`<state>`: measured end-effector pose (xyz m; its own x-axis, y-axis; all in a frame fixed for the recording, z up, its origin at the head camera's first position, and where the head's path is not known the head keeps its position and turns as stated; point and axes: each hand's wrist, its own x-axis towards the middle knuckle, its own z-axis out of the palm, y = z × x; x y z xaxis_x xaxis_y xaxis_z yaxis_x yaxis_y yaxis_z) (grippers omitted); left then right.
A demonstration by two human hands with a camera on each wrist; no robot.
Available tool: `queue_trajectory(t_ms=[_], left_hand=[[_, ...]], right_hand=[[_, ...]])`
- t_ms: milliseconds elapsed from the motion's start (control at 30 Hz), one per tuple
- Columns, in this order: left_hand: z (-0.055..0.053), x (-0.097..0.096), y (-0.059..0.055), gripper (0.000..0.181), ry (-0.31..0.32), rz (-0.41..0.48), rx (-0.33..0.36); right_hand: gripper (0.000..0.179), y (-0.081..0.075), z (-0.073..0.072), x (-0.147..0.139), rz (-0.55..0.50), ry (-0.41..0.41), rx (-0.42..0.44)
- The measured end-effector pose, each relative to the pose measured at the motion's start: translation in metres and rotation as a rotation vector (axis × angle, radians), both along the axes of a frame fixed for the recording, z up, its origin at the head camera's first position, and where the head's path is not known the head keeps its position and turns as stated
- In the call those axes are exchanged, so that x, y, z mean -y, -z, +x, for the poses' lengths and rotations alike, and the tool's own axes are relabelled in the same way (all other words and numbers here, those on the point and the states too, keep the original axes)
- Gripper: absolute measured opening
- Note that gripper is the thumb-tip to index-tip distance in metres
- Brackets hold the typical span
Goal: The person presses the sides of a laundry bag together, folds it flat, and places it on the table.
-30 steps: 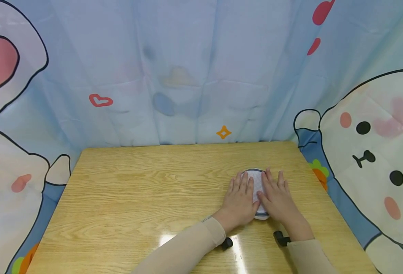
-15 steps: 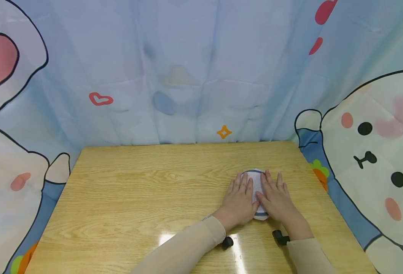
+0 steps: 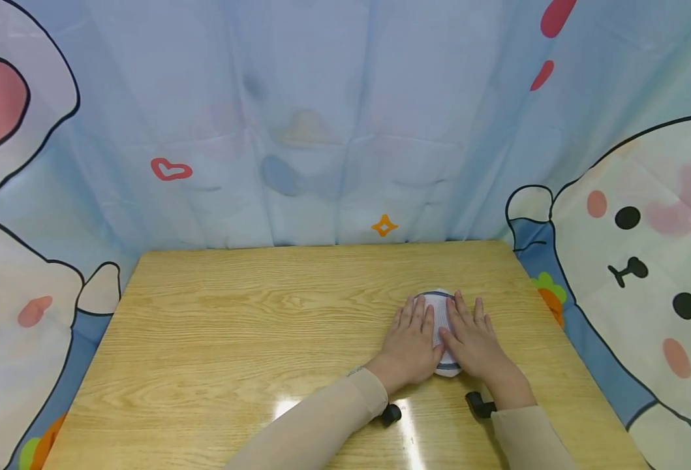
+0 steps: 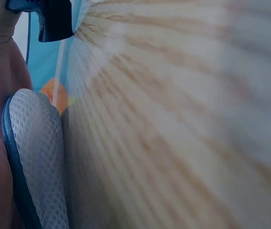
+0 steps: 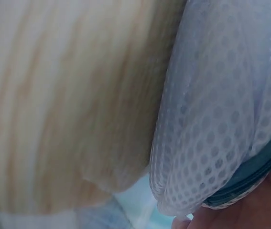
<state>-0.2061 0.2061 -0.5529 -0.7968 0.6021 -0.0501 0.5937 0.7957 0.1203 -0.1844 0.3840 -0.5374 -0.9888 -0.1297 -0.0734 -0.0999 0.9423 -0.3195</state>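
A white mesh bag (image 3: pixel 441 320) with a dark blue-green zipper band lies flattened on the wooden table, right of its middle. My left hand (image 3: pixel 411 343) rests with straight fingers on the bag's left side. On its right side lies my right hand (image 3: pixel 476 339), fingers straight too, the two thumbs close together over the bag. The left wrist view shows the bag's honeycomb mesh side (image 4: pixel 39 143) and zipper under the palm. From the right wrist, the mesh bag (image 5: pixel 211 114) appears large, with a bit of hand below its zipper.
Black wrist camera mounts (image 3: pixel 390 415) sit under both forearms, close over the tabletop. The wooden table (image 3: pixel 233 326) stretches left of the hands. A light blue curtain (image 3: pixel 298 130) with cartoon animals hangs behind its far edge and at both sides.
Both hands stay on the mesh bag in nearly the same pose. The head view has shifted very slightly.
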Motion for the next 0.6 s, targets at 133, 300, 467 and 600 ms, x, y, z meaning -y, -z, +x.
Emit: queue_trajectory(t_ms=[133, 300, 467, 600], left_hand=[[-0.001, 0.0005, -0.001, 0.077, -0.004, 0.002, -0.005], [-0.0011, 0.0009, -0.0014, 0.078, -0.012, 0.002, 0.011], [-0.0023, 0.0009, -0.0005, 0.078, -0.014, -0.003, 0.013], [-0.0041, 0.001, 0.001, 0.078, -0.012, -0.005, 0.02]], right_hand=[[0.075, 0.0017, -0.0023, -0.0008, 0.003, 0.001, -0.005], [0.075, 0.0046, -0.0038, -0.0023, -0.004, 0.0, -0.02], [0.074, 0.0066, -0.0046, -0.002, -0.025, 0.001, -0.019], [0.074, 0.0046, -0.0052, -0.0001, -0.017, 0.0, 0.005]])
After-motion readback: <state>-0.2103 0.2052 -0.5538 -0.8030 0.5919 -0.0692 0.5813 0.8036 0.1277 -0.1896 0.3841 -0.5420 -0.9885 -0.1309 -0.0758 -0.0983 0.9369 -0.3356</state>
